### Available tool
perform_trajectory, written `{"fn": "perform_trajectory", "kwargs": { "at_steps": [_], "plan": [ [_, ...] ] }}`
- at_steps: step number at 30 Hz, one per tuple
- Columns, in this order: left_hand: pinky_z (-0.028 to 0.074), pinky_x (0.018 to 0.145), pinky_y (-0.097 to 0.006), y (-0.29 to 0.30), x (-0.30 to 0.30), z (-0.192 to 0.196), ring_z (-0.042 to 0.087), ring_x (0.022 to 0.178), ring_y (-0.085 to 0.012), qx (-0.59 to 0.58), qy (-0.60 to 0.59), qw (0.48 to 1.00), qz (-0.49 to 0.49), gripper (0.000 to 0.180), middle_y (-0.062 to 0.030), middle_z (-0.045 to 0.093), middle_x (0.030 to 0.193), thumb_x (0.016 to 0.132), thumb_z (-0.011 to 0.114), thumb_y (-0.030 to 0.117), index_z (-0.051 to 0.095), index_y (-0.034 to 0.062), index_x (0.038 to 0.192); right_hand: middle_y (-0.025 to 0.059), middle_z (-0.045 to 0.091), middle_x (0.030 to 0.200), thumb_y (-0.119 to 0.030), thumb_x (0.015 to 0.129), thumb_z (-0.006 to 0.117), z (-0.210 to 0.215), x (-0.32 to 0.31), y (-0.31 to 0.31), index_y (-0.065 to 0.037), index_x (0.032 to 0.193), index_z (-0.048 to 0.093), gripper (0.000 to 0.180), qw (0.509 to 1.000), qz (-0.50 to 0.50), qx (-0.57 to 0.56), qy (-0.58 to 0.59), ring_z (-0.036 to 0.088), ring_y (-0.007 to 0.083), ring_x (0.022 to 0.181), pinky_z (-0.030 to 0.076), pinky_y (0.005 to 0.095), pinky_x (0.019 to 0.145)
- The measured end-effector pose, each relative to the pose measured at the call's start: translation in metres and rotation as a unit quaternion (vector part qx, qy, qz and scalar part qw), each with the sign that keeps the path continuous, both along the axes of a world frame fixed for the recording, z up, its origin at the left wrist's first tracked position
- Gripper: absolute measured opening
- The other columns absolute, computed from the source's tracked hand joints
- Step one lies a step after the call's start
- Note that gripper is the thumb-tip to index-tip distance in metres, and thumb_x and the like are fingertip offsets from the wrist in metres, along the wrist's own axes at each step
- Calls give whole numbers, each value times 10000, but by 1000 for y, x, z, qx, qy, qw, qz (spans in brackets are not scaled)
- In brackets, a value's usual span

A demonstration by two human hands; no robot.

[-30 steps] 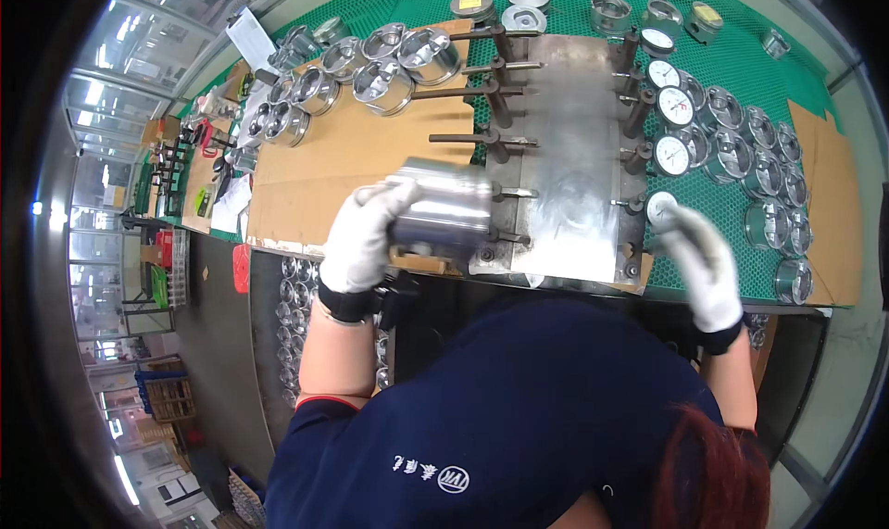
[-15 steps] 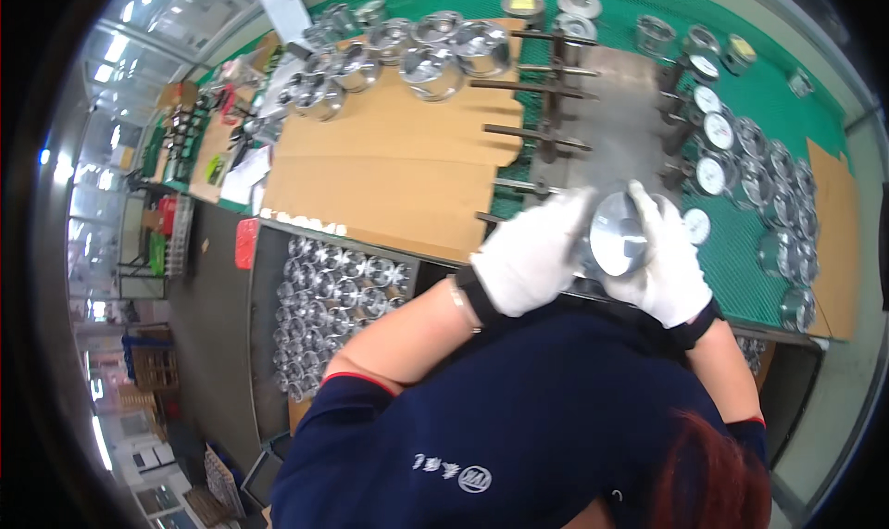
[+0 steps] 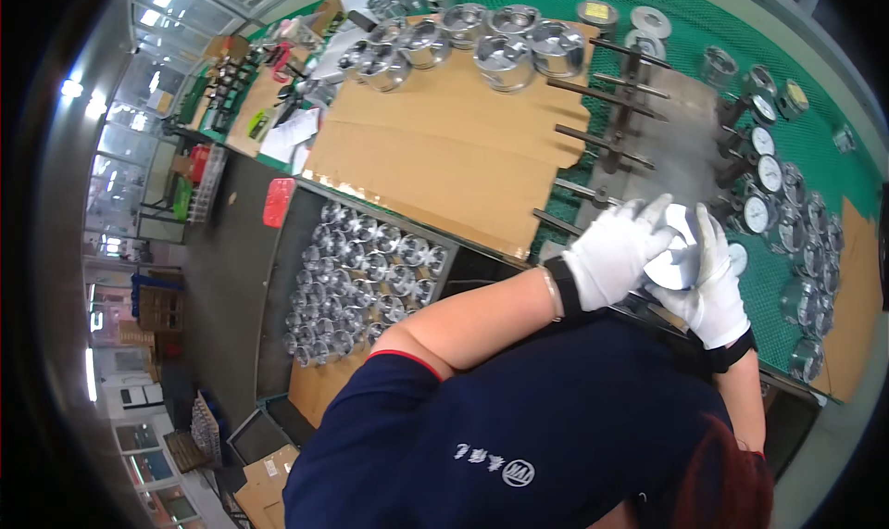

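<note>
- The silver piston (image 3: 673, 268) was held in front of the person's chest, above the near edge of the surface (image 3: 769, 339); it was tilted, its round, shiny end turned up into view. The directions below are read from it, with twelve o'clock on the far side.
- At nine o'clock the white-gloved left hand (image 3: 616, 251) was clamped on the piston, its fingers curled over that rim.
- At three to four o'clock the gloved right hand (image 3: 716, 293) was clamped around the other side, partly beneath, so that the piston sat between both hands.
- At twelve o'clock, beyond the hands, lay a metal plate (image 3: 681, 112); its near end was hidden by them. It formed a narrow lane between metal rods (image 3: 607, 144) at eleven and dial gauges (image 3: 755, 214) at one to three, the nearest dial just beside the right hand.
- At two to four o'clock, close past the gauges, stood a pack of pistons (image 3: 801, 302), which tightened the room on that side.
- At ten o'clock the cardboard sheet (image 3: 444, 158) gave the widest room, with standing pistons (image 3: 505, 61) along its far edge.
- At nine o'clock, past the surface's near edge, was a box of pistons (image 3: 356, 274).
</note>
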State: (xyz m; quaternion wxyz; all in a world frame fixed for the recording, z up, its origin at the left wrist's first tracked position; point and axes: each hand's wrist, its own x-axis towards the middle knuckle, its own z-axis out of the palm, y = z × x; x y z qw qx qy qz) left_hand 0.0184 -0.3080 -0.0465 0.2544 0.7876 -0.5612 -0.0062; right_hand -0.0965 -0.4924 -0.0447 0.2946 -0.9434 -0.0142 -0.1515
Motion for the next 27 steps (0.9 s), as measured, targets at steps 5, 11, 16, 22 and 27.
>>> {"fn": "perform_trajectory", "kwargs": {
  "at_steps": [5,11,16,22,27],
  "plan": [
    [517,951,-492,-7,-2,-5,612,1129,-445,-31,4,999,33,421,-278,483,1481,715,802,167,603,96,1079,160,717,1027,-192,827,824,2,-34,-19,50,1468,441,785,978,-52,159,123,723,231,888,573,352,822],
    [534,938,-472,-28,9,-19,626,1102,-461,-72,43,996,38,443,-339,457,1477,680,841,123,604,60,1049,158,695,1079,-102,943,699,-26,-38,-9,81,1598,69,926,774,-83,546,309,717,184,876,604,284,688],
    [519,997,-471,-31,14,-28,585,1207,-474,-71,84,994,27,515,-321,382,1540,699,840,97,603,62,1155,163,686,1054,-73,950,667,-34,-36,-11,41,1614,-18,960,763,-87,570,290,720,195,767,617,293,651],
    [532,939,-487,-38,18,-29,617,1122,-490,-114,88,989,19,451,-391,458,1443,649,822,43,585,44,1032,176,683,1103,-27,970,584,-33,-37,-10,-30,1619,107,805,776,-91,558,280,716,196,771,625,291,638],
    [517,971,-467,-40,20,-29,611,1149,-460,-137,69,988,21,424,-308,569,1316,707,796,61,593,28,1078,167,703,1035,-88,952,663,-31,-35,-9,13,1620,52,912,780,-105,558,263,710,194,707,588,296,593]
  ]
}}
